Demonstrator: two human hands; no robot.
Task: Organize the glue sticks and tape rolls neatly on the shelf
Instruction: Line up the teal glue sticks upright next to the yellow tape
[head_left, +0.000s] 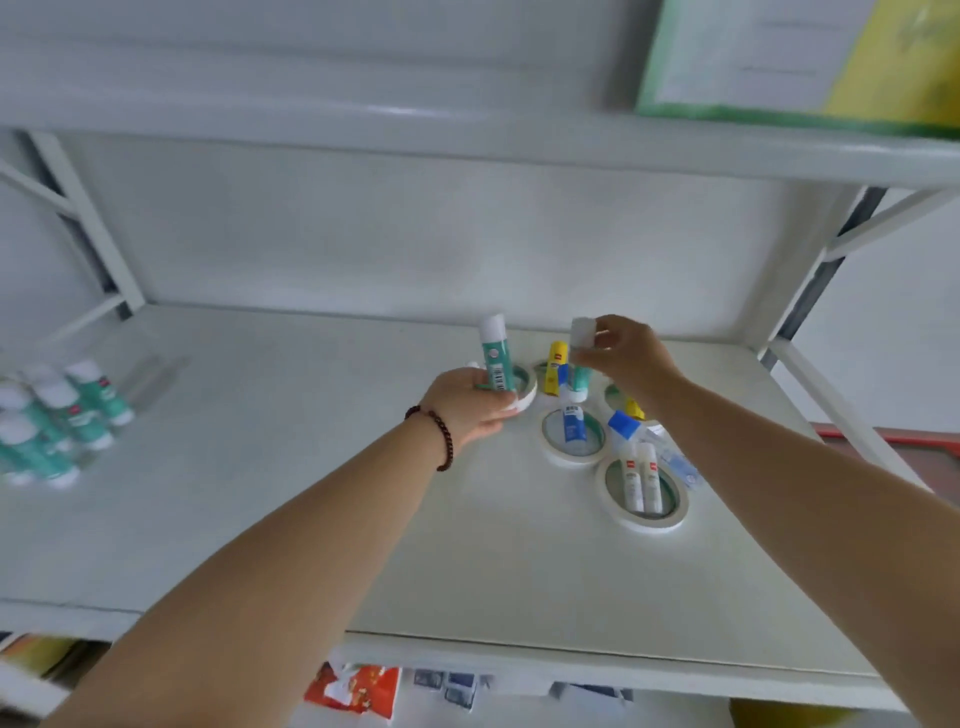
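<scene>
My left hand (470, 402) grips a green glue stick (496, 356) upright, just above a white tape roll (527, 395) on the white shelf (260, 519). To its right, my right hand (621, 353) pinches another green glue stick (581, 358) by its white cap. Beside it stands a yellow glue stick (555, 366). One tape roll (571, 434) rings a blue glue stick, and a nearer tape roll (644, 491) rings two white ones. A group of green glue sticks (57, 415) stands at the shelf's left.
An upper shelf (467, 140) runs overhead, with a green-edged sheet (779, 57) on it at the right. White frame posts stand at both back corners. Clear packets (675, 457) lie by the rolls. Coloured packages (358, 686) show below the shelf's front edge.
</scene>
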